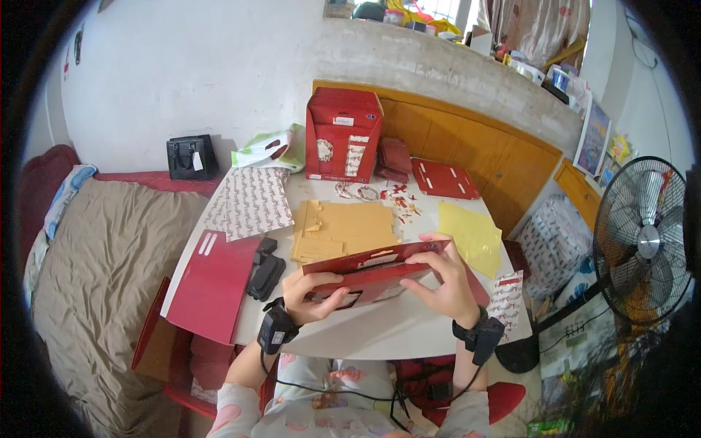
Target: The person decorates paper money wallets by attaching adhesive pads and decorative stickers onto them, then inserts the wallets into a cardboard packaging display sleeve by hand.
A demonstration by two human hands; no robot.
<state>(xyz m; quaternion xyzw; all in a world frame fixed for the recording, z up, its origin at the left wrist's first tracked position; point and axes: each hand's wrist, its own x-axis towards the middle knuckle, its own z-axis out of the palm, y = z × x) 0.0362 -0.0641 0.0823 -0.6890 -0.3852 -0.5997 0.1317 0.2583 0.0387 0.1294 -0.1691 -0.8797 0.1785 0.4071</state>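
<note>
Red carton (370, 277) is over the near part of the white surface (328, 342), the left hand (312, 296) grasping one end and the right hand (442, 281) the other, presumably so the slim shape stays steady between them.

On the white table (328, 342): patterned paper (252, 201), tan card pieces (354, 223), yellow sheet (471, 237), tall red box (342, 146).

- Was bright and evenly lit, with pale light showing at the window (444, 10) up top.
- Showed only soft, faint shadows on the white desk (350, 342).
- Bowed strongly toward the edges and dropped to black at the corners.
- Smeared at lower right.
</note>
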